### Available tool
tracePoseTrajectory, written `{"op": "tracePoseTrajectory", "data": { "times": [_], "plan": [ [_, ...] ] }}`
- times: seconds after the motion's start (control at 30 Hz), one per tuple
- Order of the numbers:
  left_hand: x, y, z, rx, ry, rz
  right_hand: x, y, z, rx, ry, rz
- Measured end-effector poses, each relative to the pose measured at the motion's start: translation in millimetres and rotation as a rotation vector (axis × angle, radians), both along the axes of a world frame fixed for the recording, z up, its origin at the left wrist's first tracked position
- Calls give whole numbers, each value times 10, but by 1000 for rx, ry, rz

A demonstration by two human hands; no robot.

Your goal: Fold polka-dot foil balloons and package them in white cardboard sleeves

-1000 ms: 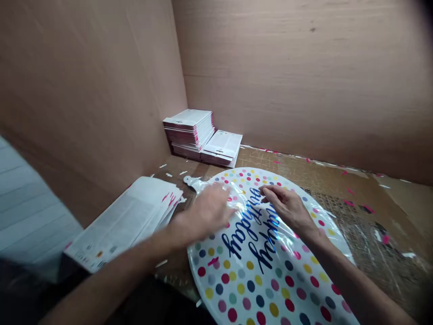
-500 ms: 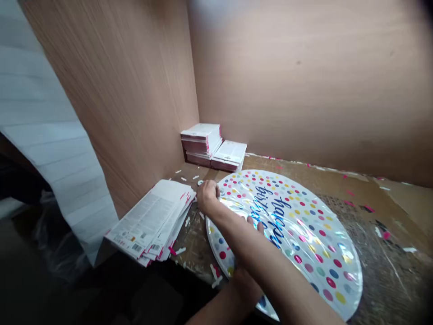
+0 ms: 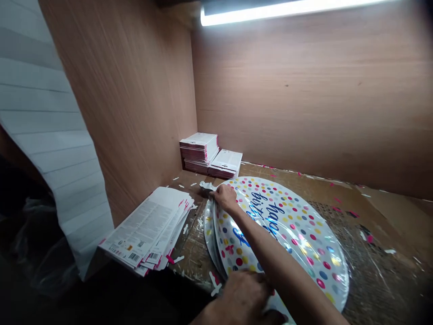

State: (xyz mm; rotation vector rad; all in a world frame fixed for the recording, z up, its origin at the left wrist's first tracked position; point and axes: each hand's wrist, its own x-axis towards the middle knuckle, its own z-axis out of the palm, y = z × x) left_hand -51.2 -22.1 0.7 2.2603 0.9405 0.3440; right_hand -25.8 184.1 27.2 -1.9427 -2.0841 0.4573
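Observation:
A round foil balloon (image 3: pixel 297 225) with coloured dots and blue "happy birthday" lettering lies flat before me, and the edge of another dotted one (image 3: pixel 210 243) shows beneath its left side. My right hand (image 3: pixel 226 197) reaches across to the left and pinches the balloon's rim beside its silvery tail (image 3: pixel 207 185). Low in the view, my left hand (image 3: pixel 241 293) is curled over the near edge of the balloon, under my right forearm. Motion blurs it a little, and its fingertips are partly hidden.
Printed white cards (image 3: pixel 149 225) lie fanned in a pile at the left table edge. Stacks of similar cards (image 3: pixel 199 151) stand in the back corner. Pink and white scraps (image 3: pixel 214 284) litter the cardboard-covered table (image 3: pixel 372 266). Wooden panels (image 3: pixel 287 104) close the left and back; a paper strip (image 3: pixel 67 135) hangs left.
My right hand has moved slightly right, onto the balloon's rim, exposing the tail. My left hand has drawn back from the balloon's middle to its near edge. The lower balloon's edge now shows.

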Motion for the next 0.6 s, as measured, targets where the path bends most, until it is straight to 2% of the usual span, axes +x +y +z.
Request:
{"op": "tracePoseTrajectory", "data": {
  "times": [0.03,0.07,0.13,0.2,0.27,0.37,0.43,0.5,0.6],
  "plan": [
    [-130,22,130,-90,-37,34,85,7,-39,-5,48,-7],
    [-260,86,250,-148,-91,141,152,15,-80,-18,98,-7],
    [-486,333,423,-116,-166,423,235,31,-157,-49,199,0],
    [-637,686,478,-12,-144,704,267,45,-220,-72,295,1],
    [-713,1062,440,36,-42,863,279,47,-265,-82,383,-7],
    [-735,1531,323,36,62,930,298,32,-308,-89,502,-7],
    [-726,1746,259,0,80,975,324,24,-326,-103,574,8],
    [-711,1885,206,-37,88,1017,358,27,-336,-128,633,29],
    [-678,1967,126,-54,74,1056,393,37,-337,-159,697,35]
  ]
}}
